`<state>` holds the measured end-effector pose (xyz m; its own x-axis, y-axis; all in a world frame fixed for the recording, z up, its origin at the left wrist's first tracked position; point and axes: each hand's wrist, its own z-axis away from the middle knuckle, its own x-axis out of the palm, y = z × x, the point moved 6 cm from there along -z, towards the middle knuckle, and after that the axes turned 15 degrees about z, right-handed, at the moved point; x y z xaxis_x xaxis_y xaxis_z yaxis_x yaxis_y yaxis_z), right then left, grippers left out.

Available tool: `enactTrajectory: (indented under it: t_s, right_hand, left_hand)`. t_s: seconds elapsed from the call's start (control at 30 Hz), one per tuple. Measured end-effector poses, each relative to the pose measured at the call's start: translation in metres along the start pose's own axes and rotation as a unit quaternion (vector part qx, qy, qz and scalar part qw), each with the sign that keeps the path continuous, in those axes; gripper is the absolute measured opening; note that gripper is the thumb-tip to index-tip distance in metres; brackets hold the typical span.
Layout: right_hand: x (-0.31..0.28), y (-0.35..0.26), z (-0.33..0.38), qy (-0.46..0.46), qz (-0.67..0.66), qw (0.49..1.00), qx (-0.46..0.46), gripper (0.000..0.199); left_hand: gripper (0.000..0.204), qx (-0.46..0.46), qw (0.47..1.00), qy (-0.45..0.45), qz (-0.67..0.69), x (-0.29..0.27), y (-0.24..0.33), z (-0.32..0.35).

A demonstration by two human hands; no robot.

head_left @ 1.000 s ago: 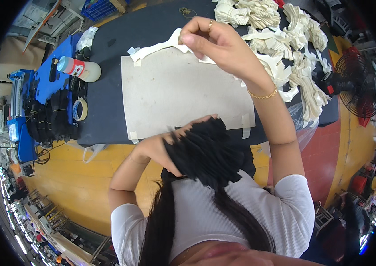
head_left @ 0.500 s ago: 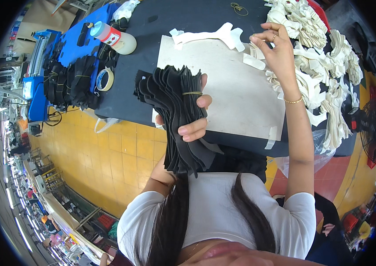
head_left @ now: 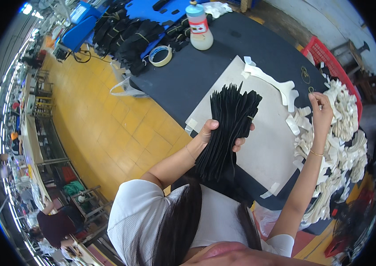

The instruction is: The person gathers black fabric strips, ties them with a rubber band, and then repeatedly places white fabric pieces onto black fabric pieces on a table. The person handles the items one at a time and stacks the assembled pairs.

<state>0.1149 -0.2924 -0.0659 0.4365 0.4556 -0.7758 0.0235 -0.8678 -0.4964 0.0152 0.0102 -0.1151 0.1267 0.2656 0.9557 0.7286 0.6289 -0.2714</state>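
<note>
My left hand (head_left: 206, 129) is wrapped round a thick bundle of black cut fabric pieces (head_left: 227, 128). The thumb lies along one side, and fingertips show on the other. Part of a yellowish rubber band (head_left: 251, 118) shows at the bundle's right side. At the table's right, my right hand (head_left: 322, 105) pinches a loose rubber band (head_left: 311, 90) between thumb and fingertips. Another rubber band (head_left: 304, 75) lies on the dark table just beyond. Below the bundle is a pale board (head_left: 263, 153) taped to the table, with a white curved cut piece (head_left: 270, 82) along its far edge.
Heaps of white cut pieces (head_left: 341, 150) cover the table's right side, beside a red basket (head_left: 330, 55). At the far left are a glue bottle (head_left: 202, 37), a tape roll (head_left: 160, 56) and banded black bundles (head_left: 130, 37). A plastic bag (head_left: 126, 86) hangs at the left edge.
The view has turned, shifting the table in the picture. My right hand has gone from beside the white pieces to the rubber bands and taken one. The black bundle stays in my left hand, turned differently.
</note>
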Motion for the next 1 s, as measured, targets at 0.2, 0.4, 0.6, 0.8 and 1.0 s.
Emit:
enactTrajectory:
  t_s: [0.2, 0.4, 0.6, 0.8, 1.0]
  right_hand:
    - [0.028, 0.025, -0.033, -0.046, 0.034, 0.995, 0.087, 0.027]
    - [0.047, 0.025, -0.057, -0.043, 0.130, 0.990, 0.043, 0.024]
    - [0.058, 0.020, -0.061, -0.035, 0.136, 0.990, 0.024, 0.018]
    - [0.059, 0.018, -0.063, -0.024, 0.162, 0.986, 0.019, 0.023]
    - [0.055, 0.015, -0.061, -0.019, 0.140, 0.990, 0.023, 0.025]
  left_hand:
    - [0.092, 0.030, 0.999, -0.011, -0.015, 0.002, 0.017, 0.006]
    - [0.094, 0.031, 0.998, -0.061, -0.009, 0.006, 0.027, 0.010]
    - [0.095, -0.010, 0.985, -0.159, 0.066, 0.012, 0.027, 0.012]
    - [0.116, -0.047, 0.969, -0.209, 0.122, 0.025, 0.026, 0.014]
    - [0.117, -0.040, 0.971, -0.207, 0.115, 0.030, 0.026, 0.014]
